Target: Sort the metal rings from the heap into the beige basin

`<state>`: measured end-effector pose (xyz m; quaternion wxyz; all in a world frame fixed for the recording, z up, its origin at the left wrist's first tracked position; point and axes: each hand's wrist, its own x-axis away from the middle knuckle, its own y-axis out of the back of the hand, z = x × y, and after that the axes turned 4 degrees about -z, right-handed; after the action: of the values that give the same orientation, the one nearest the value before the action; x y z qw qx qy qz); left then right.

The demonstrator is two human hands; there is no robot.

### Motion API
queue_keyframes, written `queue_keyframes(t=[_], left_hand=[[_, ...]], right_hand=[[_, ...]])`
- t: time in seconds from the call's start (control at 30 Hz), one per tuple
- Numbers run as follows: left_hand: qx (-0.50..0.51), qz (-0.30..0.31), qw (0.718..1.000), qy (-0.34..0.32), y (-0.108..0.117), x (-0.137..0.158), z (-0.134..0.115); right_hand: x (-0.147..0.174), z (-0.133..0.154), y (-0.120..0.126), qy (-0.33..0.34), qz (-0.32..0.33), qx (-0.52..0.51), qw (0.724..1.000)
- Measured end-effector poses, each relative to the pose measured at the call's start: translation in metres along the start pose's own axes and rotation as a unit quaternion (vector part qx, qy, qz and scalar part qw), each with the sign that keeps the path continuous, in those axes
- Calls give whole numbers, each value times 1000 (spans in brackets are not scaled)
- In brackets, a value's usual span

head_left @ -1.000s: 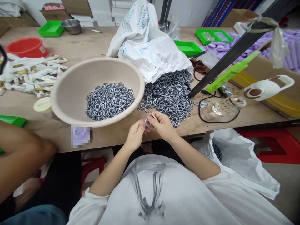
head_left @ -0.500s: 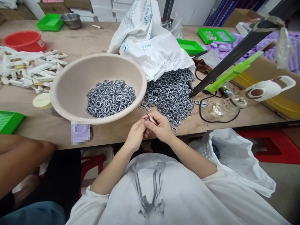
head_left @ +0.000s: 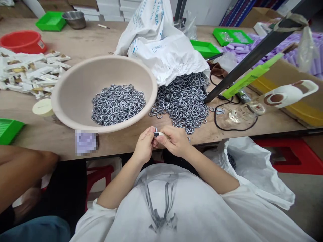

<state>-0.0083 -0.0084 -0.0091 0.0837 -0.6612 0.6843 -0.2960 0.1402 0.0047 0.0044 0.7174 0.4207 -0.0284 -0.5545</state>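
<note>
- And now the tool [head_left: 158, 134] swings nearly level, its dark tip toward the left; half a second ago that tip pointed up and leftward.
- One ring [head_left: 155, 129] shows its edge above the fingertips of my left hand [head_left: 145, 144], clearer than in the previous frame, where fingers mostly hid it.
- The left hand pinches that ring; my right hand [head_left: 176, 141] grips the pale handle, fingers curled, thumb along it.
- Both sit just over the counter's [head_left: 111, 146] near edge; I can't tell whether the tip touches the ring.
- Counting: one basin [head_left: 68, 89] and one heap [head_left: 186, 101], rings in both too many to number; the heap spills from one white sack [head_left: 169, 57].
- Four green trays [head_left: 50, 21], one red tub [head_left: 22, 42], one steel bowl [head_left: 74, 20], one bottle [head_left: 272, 99].
- At left, one co-worker's arm [head_left: 25, 171].
</note>
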Motion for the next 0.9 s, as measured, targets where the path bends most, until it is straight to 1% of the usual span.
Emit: queue_keyframes(t=[0.13, 0.33, 0.43, 0.47, 0.53, 0.6, 0.63, 0.67, 0.8, 0.87, 0.9], left_hand=[[16, 16, 1000, 11, -3, 2, -1], [17, 8, 1000, 18, -3, 2, -3], [10, 25, 1000, 12, -2, 3, -3], [0, 45, 999, 4, -1, 5, -3], [-37, 113, 993, -17, 2, 9, -4], [-76, 178, 981, -31, 5, 12, -5], [-87, 190, 977, -32, 7, 13, -6], [-90, 185, 978, -28, 9, 13, -6], [-74, 102, 992, 9, 18, 6, -4], [-63, 72, 995, 24, 23, 3, -2], [-56, 58, 996, 32, 25, 1, -1]], right_hand=[[-1, -2, 1, 4, 11, 1, 1000], [0, 2, 2, 28, -9, 16, 999], [0, -1, 1, 25, -1, 6, 1000], [-1, -5, 1, 9, 3, 4, 1000], [-6, -16, 2, -54, 7, 20, 998], [-14, -29, 3, -132, 6, 74, 988], [-19, -35, 3, -159, 9, 110, 981], [-24, -40, 2, -175, 16, 149, 973], [-44, -47, -6, -188, 93, 298, 931], [-50, -48, -11, -187, 133, 344, 911], [-52, -49, -13, -183, 145, 357, 905]])
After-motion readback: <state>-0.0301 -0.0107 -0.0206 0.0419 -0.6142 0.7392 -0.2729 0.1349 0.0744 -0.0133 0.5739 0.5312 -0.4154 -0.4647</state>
